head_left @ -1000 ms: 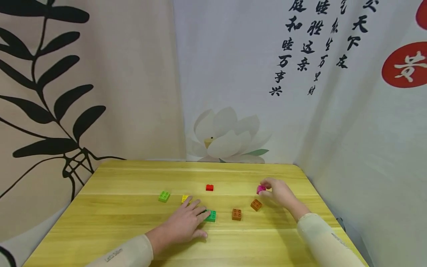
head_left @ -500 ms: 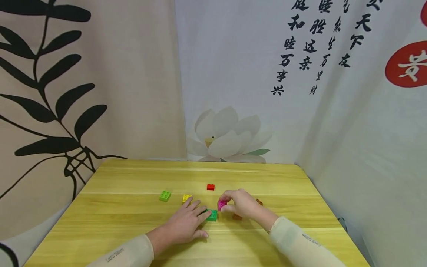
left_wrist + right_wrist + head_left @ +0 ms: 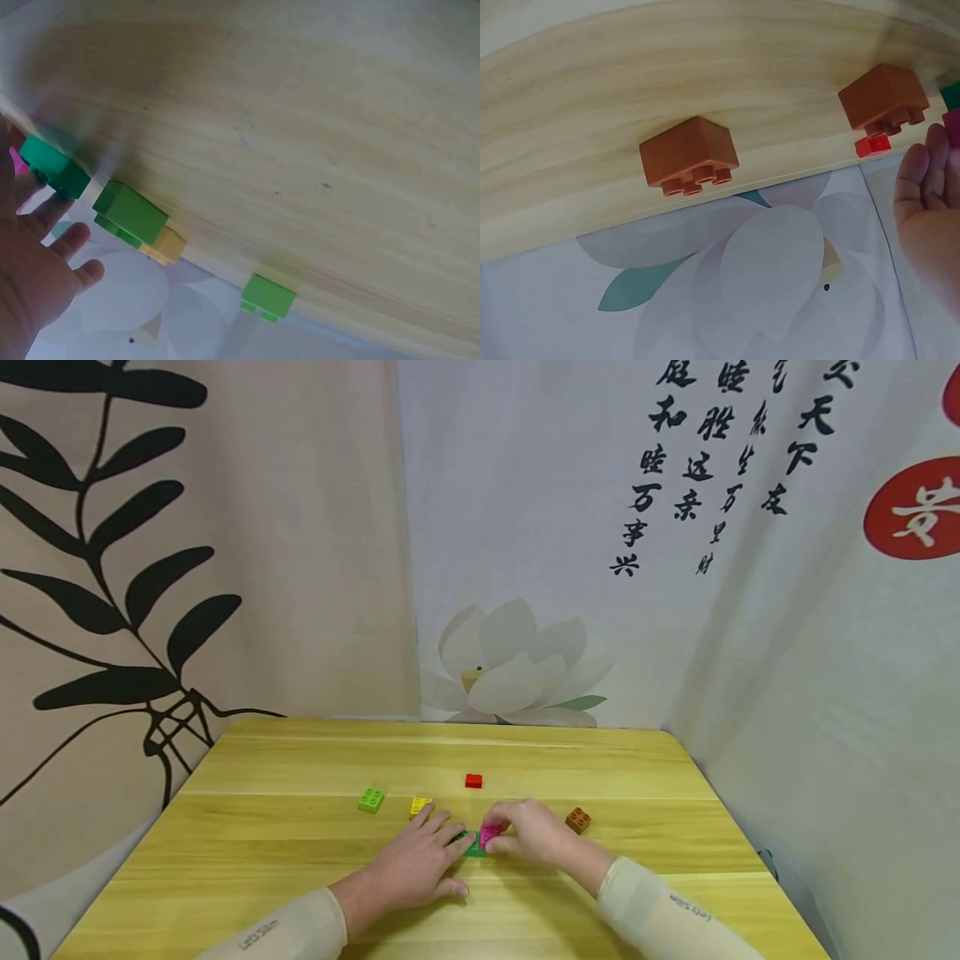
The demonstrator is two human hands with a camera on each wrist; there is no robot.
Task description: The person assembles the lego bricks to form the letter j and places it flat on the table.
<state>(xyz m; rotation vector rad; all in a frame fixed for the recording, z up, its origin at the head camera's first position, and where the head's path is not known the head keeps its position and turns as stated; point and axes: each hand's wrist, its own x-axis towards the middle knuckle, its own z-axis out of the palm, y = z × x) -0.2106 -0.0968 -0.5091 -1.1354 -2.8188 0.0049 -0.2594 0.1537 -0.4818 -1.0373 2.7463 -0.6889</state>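
In the head view my right hand [image 3: 534, 835] pinches a magenta toy brick [image 3: 489, 835] at the right end of a dark green brick [image 3: 474, 847]. Whether the two are pressed together cannot be made out. My left hand [image 3: 416, 860] lies with spread fingers, its fingertips touching the green brick. Beside that hand, the left wrist view shows another green brick [image 3: 131, 214], with a yellow brick [image 3: 165, 246] close behind it. The right wrist view has the magenta brick [image 3: 952, 127] at its edge, by the right fingers.
A light green brick [image 3: 371, 800] lies to the left on the wooden table [image 3: 262, 860], and a small red brick [image 3: 473, 781] farther back. One brown brick [image 3: 577, 820] is at the right; a second brown brick [image 3: 885, 97] shows in the right wrist view. Printed curtains [image 3: 525, 527] hang behind.
My right hand has carried the magenta brick from the table's right side leftward, then down to the dark green brick. The left hand has stayed in place.
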